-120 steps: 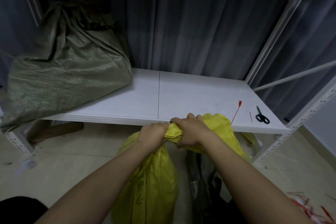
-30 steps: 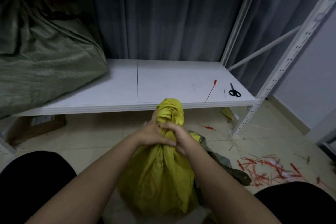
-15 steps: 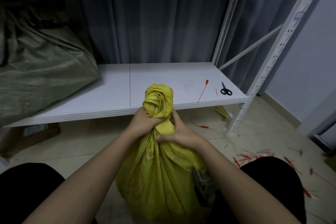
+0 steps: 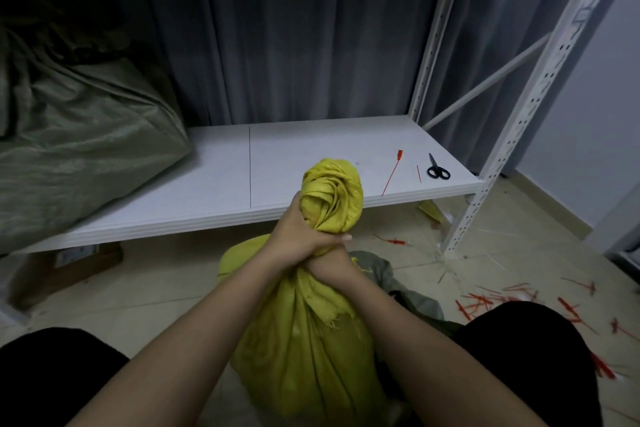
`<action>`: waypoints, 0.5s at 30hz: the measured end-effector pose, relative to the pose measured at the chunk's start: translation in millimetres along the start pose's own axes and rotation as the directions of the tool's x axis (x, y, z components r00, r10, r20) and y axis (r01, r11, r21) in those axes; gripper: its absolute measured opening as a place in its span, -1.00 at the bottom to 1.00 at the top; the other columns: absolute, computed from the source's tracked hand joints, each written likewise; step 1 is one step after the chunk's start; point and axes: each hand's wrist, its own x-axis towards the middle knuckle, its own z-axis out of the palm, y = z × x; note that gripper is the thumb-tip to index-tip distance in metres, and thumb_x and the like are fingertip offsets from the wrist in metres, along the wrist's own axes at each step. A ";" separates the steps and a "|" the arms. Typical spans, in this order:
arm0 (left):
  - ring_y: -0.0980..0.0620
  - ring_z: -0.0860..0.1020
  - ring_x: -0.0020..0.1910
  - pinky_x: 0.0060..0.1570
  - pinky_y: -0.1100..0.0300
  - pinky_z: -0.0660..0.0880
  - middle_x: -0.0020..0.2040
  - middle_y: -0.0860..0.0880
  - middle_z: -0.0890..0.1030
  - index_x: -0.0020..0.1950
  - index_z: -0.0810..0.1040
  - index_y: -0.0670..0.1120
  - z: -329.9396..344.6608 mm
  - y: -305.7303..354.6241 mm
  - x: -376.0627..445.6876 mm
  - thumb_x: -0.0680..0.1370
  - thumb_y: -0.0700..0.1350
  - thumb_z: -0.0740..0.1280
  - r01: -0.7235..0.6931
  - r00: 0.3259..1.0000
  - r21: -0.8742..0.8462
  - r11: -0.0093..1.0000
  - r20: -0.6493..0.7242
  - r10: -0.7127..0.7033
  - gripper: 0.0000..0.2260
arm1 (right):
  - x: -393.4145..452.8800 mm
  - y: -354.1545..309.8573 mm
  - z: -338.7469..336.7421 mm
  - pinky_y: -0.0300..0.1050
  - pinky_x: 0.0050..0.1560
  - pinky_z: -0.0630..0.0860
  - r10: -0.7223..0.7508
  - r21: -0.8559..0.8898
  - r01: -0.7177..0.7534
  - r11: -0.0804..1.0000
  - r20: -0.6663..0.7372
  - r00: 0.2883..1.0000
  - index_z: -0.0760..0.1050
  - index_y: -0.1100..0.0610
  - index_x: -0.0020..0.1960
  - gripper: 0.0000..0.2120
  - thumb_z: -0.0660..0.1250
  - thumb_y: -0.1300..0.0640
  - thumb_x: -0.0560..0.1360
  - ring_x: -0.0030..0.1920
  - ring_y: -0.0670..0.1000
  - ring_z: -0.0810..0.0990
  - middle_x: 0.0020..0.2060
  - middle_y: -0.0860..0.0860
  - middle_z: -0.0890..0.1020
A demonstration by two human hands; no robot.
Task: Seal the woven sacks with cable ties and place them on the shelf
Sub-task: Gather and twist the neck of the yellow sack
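A green sack (image 4: 79, 149) lies slumped on the left end of the white shelf (image 4: 221, 191), its bulk spilling past the shelf's front edge. Under the shelf at the left, a brown box (image 4: 69, 267) sits on the tiled floor (image 4: 145, 291). In the middle, the yellow sack (image 4: 304, 340) stands on the floor between the person's knees, in front of the shelf, its neck twisted into a tight knob (image 4: 332, 194) that rises above the shelf's front edge. The left hand (image 4: 298, 239) has its grip curled round the neck just below the knob, thumb up against the twist. The right hand (image 4: 332, 265) sits directly beneath, touching the left, its grip also wrapped round the gathered cloth; no tie shows on the neck. Behind the yellow sack, a grey-green sack (image 4: 408, 291) lies crumpled on the floor. Further right on the shelf lie a red cable tie (image 4: 391, 173), a short red offcut (image 4: 418, 173) and black scissors (image 4: 437, 168), all well apart from the hands. On the floor at the right, red tie scraps (image 4: 491, 302) are scattered near the shelf's white post (image 4: 519, 114).
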 end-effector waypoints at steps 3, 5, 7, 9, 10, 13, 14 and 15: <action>0.03 0.53 0.11 0.16 0.14 0.45 0.17 0.00 0.56 0.28 0.42 -0.04 2.9 1.3 11.7 0.15 0.08 0.55 0.013 0.996 0.064 0.998 -0.092 -0.007 -0.26 | 10.8 -8.4 1.9 -0.41 0.25 0.12 0.049 0.068 -0.047 0.997 -0.025 0.998 0.22 0.25 0.44 -0.55 0.21 0.24 0.58 0.41 0.07 0.30 0.40 0.14 0.33; -0.01 0.55 0.10 0.13 0.10 0.48 0.14 -0.02 0.58 0.26 0.45 -0.04 2.9 -2.1 22.1 0.19 0.11 0.46 0.037 0.992 0.092 0.995 -0.126 -0.025 -0.33 | 15.8 -8.1 1.7 -0.40 0.18 0.21 0.054 0.110 -0.052 0.993 -0.018 0.998 0.34 0.18 0.38 -0.58 0.29 0.20 0.54 0.25 -0.04 0.43 0.26 0.08 0.46; -0.02 0.57 0.07 0.10 0.06 0.51 0.10 -0.02 0.60 0.21 0.48 -0.02 1.6 -9.0 31.1 0.17 0.17 0.41 0.083 0.988 0.102 0.991 -0.136 -0.069 -0.36 | 17.3 -0.3 -0.8 -0.29 0.01 0.40 0.123 0.231 -0.128 0.964 0.039 0.992 0.49 0.16 0.24 -0.57 0.45 0.19 0.39 -0.04 -0.20 0.53 0.03 -0.02 0.57; -0.03 0.58 0.05 0.09 0.05 0.52 0.07 -0.02 0.61 0.17 0.50 -0.01 -0.7 -22.3 39.6 0.17 0.17 0.40 0.120 0.986 0.091 0.989 -0.130 -0.107 -0.39 | 18.0 13.2 -5.5 -0.34 -0.12 0.47 0.180 0.312 -0.213 0.926 0.132 0.975 0.48 0.13 0.23 -0.46 0.55 0.14 0.30 -0.09 -0.25 0.55 0.00 -0.06 0.61; -0.02 0.58 0.05 0.08 0.05 0.52 0.06 -0.02 0.62 0.16 0.51 -0.01 -1.3 -29.7 43.0 0.18 0.15 0.41 0.133 0.985 0.094 0.987 -0.123 -0.121 -0.42 | 18.8 22.2 -7.7 -0.35 -0.09 0.48 0.201 0.312 -0.251 0.916 0.183 0.962 0.44 0.10 0.27 -0.41 0.57 0.09 0.30 -0.02 -0.21 0.56 0.05 -0.07 0.59; -0.03 0.59 0.03 0.02 0.10 0.51 0.04 -0.03 0.63 0.15 0.52 -0.03 0.4 -50.0 55.0 0.16 0.16 0.41 0.204 0.974 0.132 0.970 -0.131 -0.187 -0.40 | 23.8 44.1 -19.9 -0.20 0.16 0.43 0.278 0.272 -0.328 0.904 0.207 0.938 0.37 0.03 0.37 -0.34 0.50 -0.08 0.34 0.21 -0.09 0.48 0.18 -0.09 0.50; -0.04 0.59 0.02 -0.01 0.13 0.49 0.03 -0.04 0.63 0.15 0.53 -0.04 2.5 -55.7 60.7 0.15 0.15 0.41 0.230 0.968 0.135 0.964 -0.135 -0.212 -0.40 | 29.0 52.5 -24.1 -0.18 0.19 0.43 0.302 0.283 -0.342 0.896 0.175 0.937 0.41 0.05 0.35 -0.40 0.47 -0.10 0.38 0.21 -0.07 0.48 0.17 -0.07 0.52; -0.06 0.59 0.02 -0.03 0.14 0.48 0.03 -0.05 0.63 0.14 0.53 -0.05 6.4 -60.3 66.5 0.15 0.14 0.40 0.260 0.960 0.138 0.956 -0.140 -0.241 -0.41 | 34.9 61.8 -28.8 -0.18 0.17 0.45 0.324 0.308 -0.349 0.885 0.129 0.937 0.47 0.08 0.29 -0.49 0.44 -0.08 0.42 0.17 -0.05 0.51 0.15 -0.03 0.55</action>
